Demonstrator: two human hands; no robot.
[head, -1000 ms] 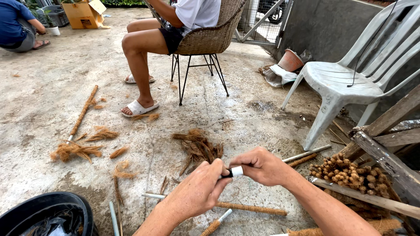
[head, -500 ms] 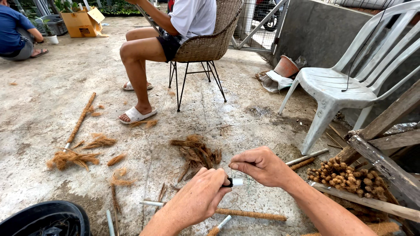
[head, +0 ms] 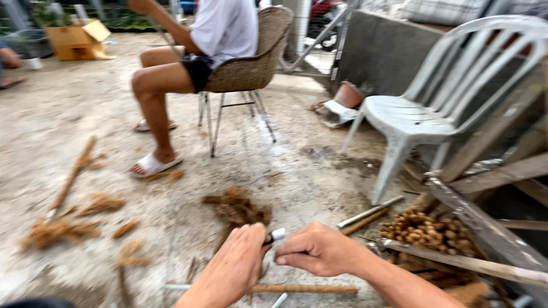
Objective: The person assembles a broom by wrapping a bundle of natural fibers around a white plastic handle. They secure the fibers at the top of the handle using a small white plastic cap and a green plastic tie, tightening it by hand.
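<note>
Gripping a small white-tipped piece point(head: 277, 234) between them, the left hand point(head: 238, 263) and right hand point(head: 317, 248) are clenched low above the ground; fibre tufts point(head: 237, 209) lie stripped, bound sticks point(head: 302, 288) remain.

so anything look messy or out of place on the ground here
Yes: brown fibre clumps and fibre-wrapped sticks lie scattered over the concrete floor. Both the left hand and right hand grip a small white-ended piece.
</note>
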